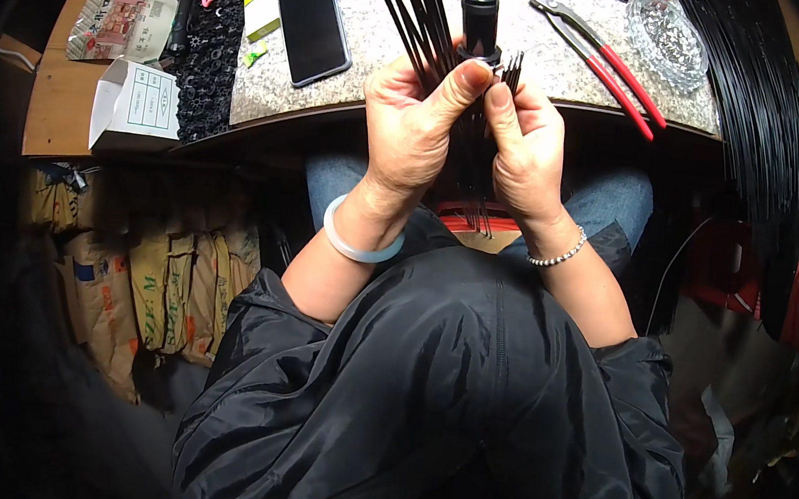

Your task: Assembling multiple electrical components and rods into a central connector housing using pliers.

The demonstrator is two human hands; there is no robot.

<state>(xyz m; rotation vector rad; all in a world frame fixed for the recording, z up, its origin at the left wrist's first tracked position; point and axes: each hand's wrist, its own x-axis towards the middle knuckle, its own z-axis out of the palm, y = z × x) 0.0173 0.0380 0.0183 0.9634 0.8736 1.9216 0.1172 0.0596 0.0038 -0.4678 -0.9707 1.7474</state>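
Both of my hands work close together on a black umbrella frame, just over the table's near edge. My left hand is closed round the frame, its thumb pressed against the collar on the black tube. Several thin black ribs fan up from behind that hand. My right hand pinches at the same collar with thumb and fingers, beside a cluster of short rod ends with pale tips. More rods hang below, between the wrists. The fingertips hide the exact piece being gripped.
Red-handled pliers lie to the right, near a glass dish of small metal bits. Long black rods drape over the right edge. On the left are a phone, a white box and heaped black parts.
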